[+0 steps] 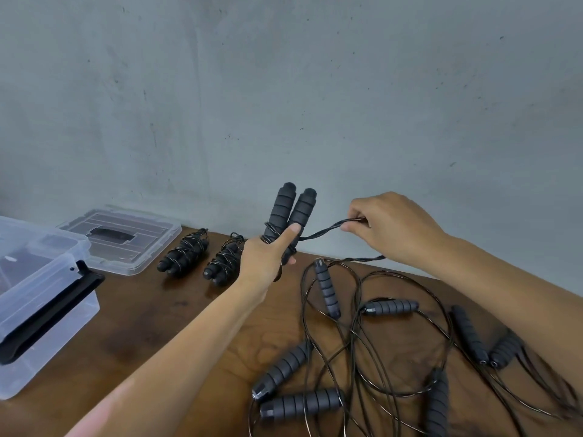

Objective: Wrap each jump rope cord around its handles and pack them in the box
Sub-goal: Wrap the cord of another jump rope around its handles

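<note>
My left hand (268,257) grips a pair of black foam handles (291,209) held upright side by side, thumb pressed along them. A few turns of thin black cord (321,233) circle their lower part. The cord runs right to my right hand (388,228), which pinches it taut above the table. Two wrapped jump ropes (184,252) (224,258) lie side by side near the wall. Several loose handles with tangled cords (362,342) spread over the table at the right. The clear plastic box (47,298) with a black latch stands at the left.
The box's clear lid (126,239) lies flat behind the box by the wall. The brown wooden table (157,326) runs up to a grey concrete wall (284,89). Cords trail toward the table's right and near edges.
</note>
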Demonstrator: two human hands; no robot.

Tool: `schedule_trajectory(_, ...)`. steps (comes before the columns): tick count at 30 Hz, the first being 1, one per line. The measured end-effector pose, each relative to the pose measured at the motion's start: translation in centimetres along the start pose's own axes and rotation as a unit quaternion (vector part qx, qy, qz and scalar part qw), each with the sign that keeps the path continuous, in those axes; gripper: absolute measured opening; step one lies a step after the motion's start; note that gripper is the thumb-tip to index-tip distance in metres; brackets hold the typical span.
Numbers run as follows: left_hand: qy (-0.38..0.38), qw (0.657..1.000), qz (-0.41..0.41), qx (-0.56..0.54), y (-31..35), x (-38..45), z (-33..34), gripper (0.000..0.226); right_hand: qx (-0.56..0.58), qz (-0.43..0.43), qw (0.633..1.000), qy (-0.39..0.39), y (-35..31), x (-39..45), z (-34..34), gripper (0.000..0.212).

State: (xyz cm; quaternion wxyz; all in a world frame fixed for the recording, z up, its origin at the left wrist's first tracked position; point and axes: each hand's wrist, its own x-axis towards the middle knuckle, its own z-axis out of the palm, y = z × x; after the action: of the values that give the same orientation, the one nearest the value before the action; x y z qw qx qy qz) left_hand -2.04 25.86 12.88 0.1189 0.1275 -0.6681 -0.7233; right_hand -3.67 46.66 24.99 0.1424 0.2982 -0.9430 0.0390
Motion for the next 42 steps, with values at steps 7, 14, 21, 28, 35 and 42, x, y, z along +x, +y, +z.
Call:
schedule_trajectory(7, -0.028, 0.991, 0.031, 0.129, -0.2, 0.8, 0.6, 0.048, -0.030, -0.079, 0.996, -0.039, -1.4, 1.3, -0.6, 0.021)
schedule_trajectory(14, -0.070, 0.970, 0.075, 0.219, 0.6, 1.5, 1.2, 0.055, -0.161, -0.124, 0.979, 0.014, -0.9, 3.3, -1.4, 0.016)
schedule_trajectory(21, -0.088, 0.933, 0.086, 0.339, 1.8, 2.3, 2.3, 0.073, -0.272, -0.206, 0.940, -0.013, -1.8, 5.0, -1.9, 0.006)
schedule_trajectory(28, -0.129, 0.900, 0.128, 0.396, 2.3, 2.9, 1.6, 0.080, -0.241, -0.162, 0.957, -0.009, 0.1, 6.9, -2.3, 0.026)
schedule_trajectory(35, -0.223, 0.868, 0.143, 0.419, 3.9, 2.6, 0.5, 0.055, -0.132, -0.151, 0.978, -0.052, 1.3, 8.0, -2.2, 0.034)
schedule_trajectory(42, -0.338, 0.901, 0.120, 0.245, 5.3, 1.2, -1.0, 0.031, 0.232, -0.074, 0.961, -0.135, 2.3, 9.1, -1.7, 0.006)
